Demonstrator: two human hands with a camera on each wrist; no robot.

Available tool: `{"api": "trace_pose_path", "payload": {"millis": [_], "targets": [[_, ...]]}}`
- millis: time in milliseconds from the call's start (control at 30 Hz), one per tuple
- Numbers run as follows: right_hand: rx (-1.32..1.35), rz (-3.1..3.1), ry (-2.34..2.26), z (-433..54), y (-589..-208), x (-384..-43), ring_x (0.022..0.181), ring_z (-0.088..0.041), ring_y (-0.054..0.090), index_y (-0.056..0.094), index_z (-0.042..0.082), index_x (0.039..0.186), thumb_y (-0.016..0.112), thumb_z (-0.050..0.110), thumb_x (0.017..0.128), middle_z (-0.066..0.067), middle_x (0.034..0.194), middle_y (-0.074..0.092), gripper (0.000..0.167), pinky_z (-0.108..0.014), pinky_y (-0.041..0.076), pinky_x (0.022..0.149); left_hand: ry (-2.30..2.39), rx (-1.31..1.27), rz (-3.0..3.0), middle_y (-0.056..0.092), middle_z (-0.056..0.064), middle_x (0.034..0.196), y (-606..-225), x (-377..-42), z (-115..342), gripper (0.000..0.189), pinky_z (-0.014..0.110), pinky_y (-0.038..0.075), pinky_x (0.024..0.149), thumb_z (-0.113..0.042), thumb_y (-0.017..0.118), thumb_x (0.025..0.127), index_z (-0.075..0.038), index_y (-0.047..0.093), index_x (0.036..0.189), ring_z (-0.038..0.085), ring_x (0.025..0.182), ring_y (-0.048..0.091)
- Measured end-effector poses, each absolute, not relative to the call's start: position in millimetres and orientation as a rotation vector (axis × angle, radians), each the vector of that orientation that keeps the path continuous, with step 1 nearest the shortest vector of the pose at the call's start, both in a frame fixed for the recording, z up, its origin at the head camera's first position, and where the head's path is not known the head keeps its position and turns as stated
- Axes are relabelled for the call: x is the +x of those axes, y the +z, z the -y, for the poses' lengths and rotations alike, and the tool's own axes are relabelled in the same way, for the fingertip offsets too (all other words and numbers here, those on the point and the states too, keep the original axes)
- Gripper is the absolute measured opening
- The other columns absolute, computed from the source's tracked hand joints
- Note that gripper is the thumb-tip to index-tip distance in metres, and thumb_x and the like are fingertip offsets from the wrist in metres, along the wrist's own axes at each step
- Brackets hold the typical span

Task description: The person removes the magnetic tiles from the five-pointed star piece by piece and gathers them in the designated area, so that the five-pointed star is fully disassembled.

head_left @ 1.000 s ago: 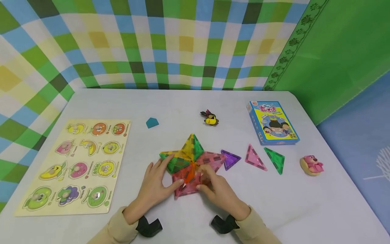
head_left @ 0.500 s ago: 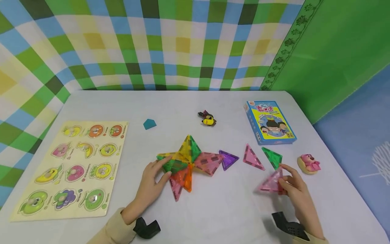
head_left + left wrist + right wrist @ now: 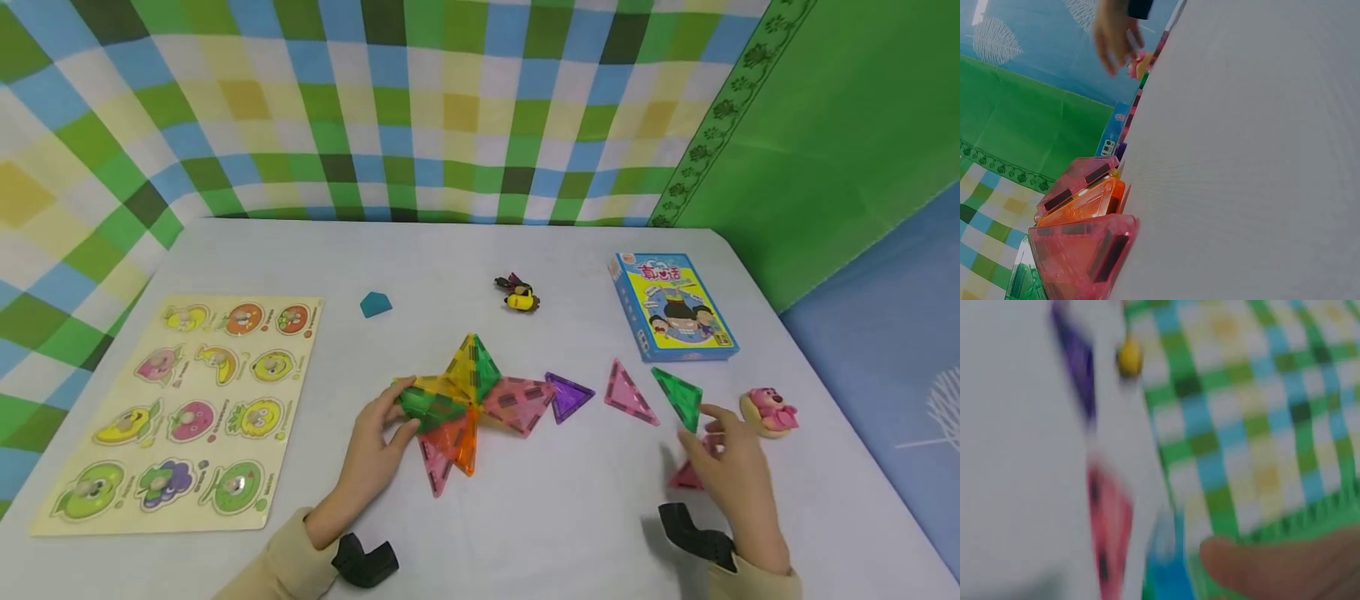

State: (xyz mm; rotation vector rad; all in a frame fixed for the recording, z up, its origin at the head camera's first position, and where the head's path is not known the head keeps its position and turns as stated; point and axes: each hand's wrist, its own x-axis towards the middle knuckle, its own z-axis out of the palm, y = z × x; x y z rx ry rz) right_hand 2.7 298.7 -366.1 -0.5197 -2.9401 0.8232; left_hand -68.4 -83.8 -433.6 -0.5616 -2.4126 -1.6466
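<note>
A raised star of translucent magnetic tiles (image 3: pixel 471 392) in yellow, green, pink and orange stands mid-table. My left hand (image 3: pixel 375 454) holds its left point, index finger on the far side and thumb on the near side. To the right my right hand (image 3: pixel 731 467) hovers with loosely bent fingers above a pink triangular tile (image 3: pixel 684 477), partly hidden beneath it. The left wrist view shows this hand (image 3: pixel 1116 37) raised off the table, nothing visible in its fingers. Nearby lie a green triangular tile (image 3: pixel 681 398), another pink tile (image 3: pixel 628 393) and a purple one (image 3: pixel 570 397).
A wooden fruit puzzle board (image 3: pixel 187 417) lies at the left. Toward the back are a teal pentagon piece (image 3: pixel 376 303), a small black and yellow toy (image 3: pixel 519 295) and a blue card box (image 3: pixel 675 307). A pink bear figure (image 3: pixel 770 412) sits beside the right hand.
My right hand has carried a pink tile from the star's near side to the right and let it go on the table. The left hand has stayed at the star.
</note>
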Motion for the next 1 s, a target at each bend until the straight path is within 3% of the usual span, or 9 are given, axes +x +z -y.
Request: {"api": "trace_pose_path", "payload": {"millis": [133,300,500,800,1000], "targets": [[0.142,2.885,1.229,-235,-364,-15,0.083,-0.022,0.058,0.051,0.003,0.118,0.059,0.014,0.089,-0.009,0.093,0.061,0.032,-0.031,0.049,0.068,-1.617,-0.585,2.39,0.068,0.007,0.09,-433,-69,84,0.054,0.049,0.031,0.091,0.005,0.064,0.079,-0.005,0.046,0.129,0.029,0.105,0.051],[0.728,2.94,1.665,-153,-378,-24,0.089,-0.014,0.06,0.041,0.012,0.13,0.055,0.023,0.091,-0.007,0.103,0.063,0.042,-0.026,0.049,0.068,-1.604,-0.619,2.371,0.069,0.006,0.087,-432,-73,84,0.054,0.047,0.033,0.088,0.004,0.066,0.078,-0.004,0.047,0.128,0.028,0.102,0.053],[0.655,2.868,1.674,-110,-395,-22,0.079,-0.01,0.057,0.042,0.012,0.132,0.06,0.02,0.088,-0.003,0.103,0.057,0.047,-0.023,0.047,0.064,-1.636,-0.58,2.36,0.069,0.006,0.086,-434,-70,85,0.05,0.046,0.033,0.089,0.001,0.068,0.078,-0.005,0.051,0.125,0.028,0.103,0.054],[0.675,2.695,1.475,-94,-410,-16,0.074,-0.008,0.057,0.053,0.01,0.114,0.071,0.01,0.078,0.001,0.102,0.055,0.041,-0.02,0.047,0.063,-1.659,-0.545,2.368,0.069,0.004,0.081,-437,-69,87,0.047,0.038,0.032,0.09,-0.003,0.07,0.077,-0.01,0.055,0.121,0.025,0.103,0.054],[0.721,2.645,1.559,-98,-412,-12,0.073,-0.01,0.055,0.052,0.013,0.111,0.069,0.02,0.081,0.003,0.096,0.054,0.035,-0.019,0.046,0.057,-1.666,-0.486,2.396,0.069,0.006,0.081,-434,-67,85,0.05,0.037,0.031,0.09,0.002,0.07,0.075,-0.009,0.055,0.121,0.026,0.105,0.052]]}}
